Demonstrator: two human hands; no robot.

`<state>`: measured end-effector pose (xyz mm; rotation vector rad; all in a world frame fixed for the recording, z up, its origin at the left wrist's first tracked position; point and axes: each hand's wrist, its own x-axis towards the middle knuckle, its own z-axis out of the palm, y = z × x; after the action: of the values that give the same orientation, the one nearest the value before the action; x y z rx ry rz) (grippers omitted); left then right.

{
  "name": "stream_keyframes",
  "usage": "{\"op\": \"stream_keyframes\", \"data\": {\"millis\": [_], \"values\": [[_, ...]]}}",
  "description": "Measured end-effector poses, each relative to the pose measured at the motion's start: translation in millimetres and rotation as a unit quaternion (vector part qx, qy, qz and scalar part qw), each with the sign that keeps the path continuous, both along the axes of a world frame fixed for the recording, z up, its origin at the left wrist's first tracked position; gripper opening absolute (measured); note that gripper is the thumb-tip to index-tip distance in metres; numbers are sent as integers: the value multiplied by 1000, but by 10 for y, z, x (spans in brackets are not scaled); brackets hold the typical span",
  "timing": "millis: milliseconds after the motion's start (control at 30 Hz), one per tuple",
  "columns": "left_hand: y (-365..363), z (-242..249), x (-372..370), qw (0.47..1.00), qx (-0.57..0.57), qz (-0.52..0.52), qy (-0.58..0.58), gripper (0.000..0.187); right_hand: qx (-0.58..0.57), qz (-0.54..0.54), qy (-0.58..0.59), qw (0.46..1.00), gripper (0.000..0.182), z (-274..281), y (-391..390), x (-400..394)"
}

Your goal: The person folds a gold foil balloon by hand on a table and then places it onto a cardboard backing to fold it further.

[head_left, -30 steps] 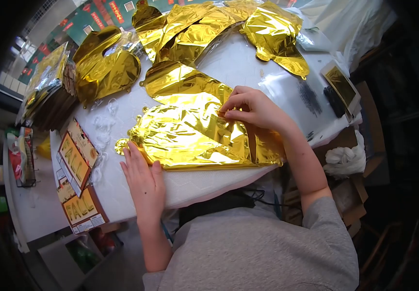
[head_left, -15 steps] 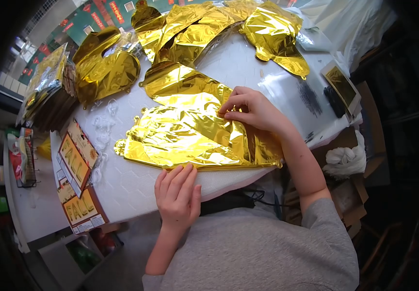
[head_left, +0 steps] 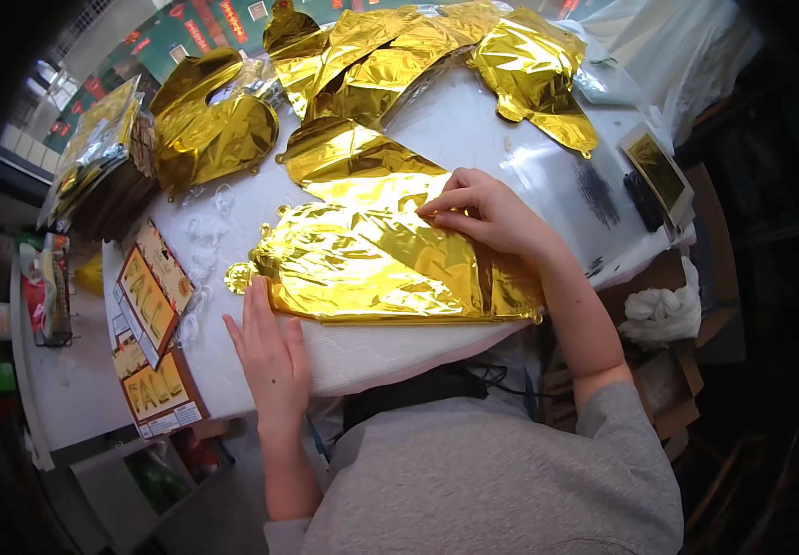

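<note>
A stack of flat gold foil balloons lies near the front edge of the white table. My left hand is open, fingers stretched, its fingertips against the lower left corner of the foil. Over the upper right part of the foil, my right hand has its thumb and index finger drawn close at the surface; whether foil is pinched between them is too small to tell. Another gold foil piece sticks out just behind the stack.
More gold foil balloons lie at the back, back left and back right. A pile of packaged items stands at the left, with FALL cards and white string. Clear plastic covers the right side.
My left hand has moved left along the foil's front edge to its left corner, and its fingers are more spread. My right hand stays nearly in place. The view has shifted slightly.
</note>
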<state>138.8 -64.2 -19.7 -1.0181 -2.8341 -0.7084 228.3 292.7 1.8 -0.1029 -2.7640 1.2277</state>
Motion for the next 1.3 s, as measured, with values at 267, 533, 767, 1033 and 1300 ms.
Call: {"op": "stream_keyframes", "data": {"millis": [267,533,767,1033,1300], "values": [[-7,-6,129,997,54,-1,54,61,2,-2,12,1000,24,-16,-19,6],[141,79,465,979,95,-171,52,42,2,-5,17,1000,25,-31,-14,8],[278,97,452,983,42,-172,58,46,13,0,12,1000,28,-11,-16,17],[362,108,331,980,52,-189,27,39,20,-2,17,1000,29,-3,-24,19],[382,43,281,983,-2,-182,-9,50,33,3,19,999,29,-12,-12,14]]}}
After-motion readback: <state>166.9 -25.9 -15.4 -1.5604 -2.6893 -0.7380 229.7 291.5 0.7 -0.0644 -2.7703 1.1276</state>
